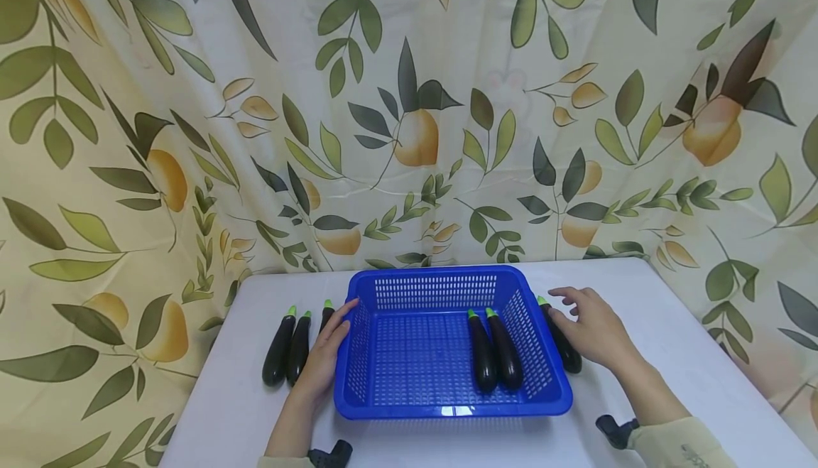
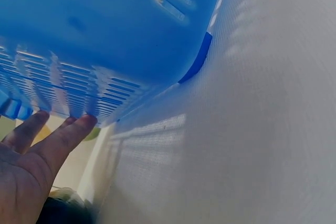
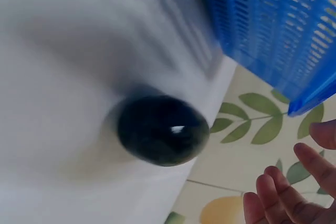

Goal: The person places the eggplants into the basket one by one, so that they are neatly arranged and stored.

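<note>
A blue plastic basket (image 1: 409, 411) stands on the table, with two eggplants (image 1: 483, 358) lying side by side at its right. My left hand (image 1: 324, 361) rests its extended fingers against the basket's left side; in the left wrist view, the fingertips (image 2: 86, 120) touch the slotted wall. Over a single eggplant (image 1: 569, 358) just right of the basket, my right hand (image 1: 597, 329) hovers with spread, slightly bent fingers. Seen from the right wrist, that eggplant (image 3: 163, 132) shows its rounded dark end, apart from the fingers (image 3: 283, 192).
Left of the basket lie three more eggplants (image 1: 279, 351), one partly hidden by my left hand. A white cloth covers the table (image 1: 690, 354). Behind it hangs a curtain (image 1: 409, 205) printed with leaves and fruit. Dark straps (image 1: 616, 431) sit at both wrists.
</note>
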`<state>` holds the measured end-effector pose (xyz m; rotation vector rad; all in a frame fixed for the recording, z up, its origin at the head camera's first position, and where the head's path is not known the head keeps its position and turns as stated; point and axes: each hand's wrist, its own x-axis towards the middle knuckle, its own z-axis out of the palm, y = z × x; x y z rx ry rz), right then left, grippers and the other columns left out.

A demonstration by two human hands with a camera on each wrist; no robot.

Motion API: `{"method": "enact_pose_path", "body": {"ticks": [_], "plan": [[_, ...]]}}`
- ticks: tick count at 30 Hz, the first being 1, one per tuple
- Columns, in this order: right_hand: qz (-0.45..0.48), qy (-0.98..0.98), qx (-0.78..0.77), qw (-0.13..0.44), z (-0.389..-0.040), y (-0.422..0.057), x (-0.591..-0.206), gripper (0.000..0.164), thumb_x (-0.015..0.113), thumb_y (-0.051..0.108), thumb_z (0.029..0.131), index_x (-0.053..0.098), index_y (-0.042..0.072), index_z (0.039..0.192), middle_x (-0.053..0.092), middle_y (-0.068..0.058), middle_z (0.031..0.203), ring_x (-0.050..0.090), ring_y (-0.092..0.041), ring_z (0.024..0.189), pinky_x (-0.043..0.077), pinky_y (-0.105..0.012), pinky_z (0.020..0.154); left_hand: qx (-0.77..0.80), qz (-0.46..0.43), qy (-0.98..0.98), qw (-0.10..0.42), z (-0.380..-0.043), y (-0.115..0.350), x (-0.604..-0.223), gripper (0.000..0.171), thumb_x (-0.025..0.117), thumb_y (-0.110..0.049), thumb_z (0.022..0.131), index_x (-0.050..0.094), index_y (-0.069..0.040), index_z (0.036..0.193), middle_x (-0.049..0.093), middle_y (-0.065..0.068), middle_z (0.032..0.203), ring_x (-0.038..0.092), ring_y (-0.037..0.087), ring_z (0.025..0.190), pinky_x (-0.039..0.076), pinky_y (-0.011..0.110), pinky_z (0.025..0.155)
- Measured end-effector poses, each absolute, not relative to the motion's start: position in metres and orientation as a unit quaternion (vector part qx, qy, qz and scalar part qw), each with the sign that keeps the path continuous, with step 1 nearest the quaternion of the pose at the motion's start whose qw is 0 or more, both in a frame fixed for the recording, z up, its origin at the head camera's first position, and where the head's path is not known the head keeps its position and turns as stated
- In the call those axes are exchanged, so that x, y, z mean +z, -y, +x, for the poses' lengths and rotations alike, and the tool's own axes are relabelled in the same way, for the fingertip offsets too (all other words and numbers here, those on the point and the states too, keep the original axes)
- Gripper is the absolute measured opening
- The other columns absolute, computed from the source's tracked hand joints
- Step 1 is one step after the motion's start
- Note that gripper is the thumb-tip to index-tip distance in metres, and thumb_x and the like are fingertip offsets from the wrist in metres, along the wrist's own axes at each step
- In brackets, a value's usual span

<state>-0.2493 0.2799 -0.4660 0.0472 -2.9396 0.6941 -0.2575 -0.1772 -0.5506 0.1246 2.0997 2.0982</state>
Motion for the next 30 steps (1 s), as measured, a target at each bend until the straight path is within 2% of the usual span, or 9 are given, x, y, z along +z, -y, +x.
{"method": "enact_pose_path", "body": {"ticks": [15, 30], "plan": [[-0.018, 0.975, 0.223, 0.017, -0.249, -0.293, -0.491, 0.048, 0.068, 0.026, 0.098, 0.060, -0.002, 0.136, 0.061, -0.035, 0.121, 0.063, -0.047, 0.104, 0.059, -0.058, 0.079, 0.705, 0.042, -0.702, 0.087, -0.256, 0.177, -0.550, 0.042, 0.037, -0.044, 0.112, 0.044, -0.045, 0.153, 0.019, -0.005, 0.174, 0.007, 0.032, 0.163, 0.004, 0.070, 0.126], [-0.029, 0.972, 0.232, 0.005, -0.245, -0.296, -0.511, 0.048, 0.068, 0.025, 0.097, 0.060, -0.002, 0.137, 0.059, -0.037, 0.125, 0.063, -0.048, 0.104, 0.057, -0.060, 0.082, 0.703, 0.044, -0.704, 0.085, -0.257, 0.177, -0.550, 0.042, 0.037, -0.044, 0.112, 0.044, -0.045, 0.153, 0.019, -0.005, 0.174, 0.008, 0.032, 0.163, 0.004, 0.070, 0.126]]}}
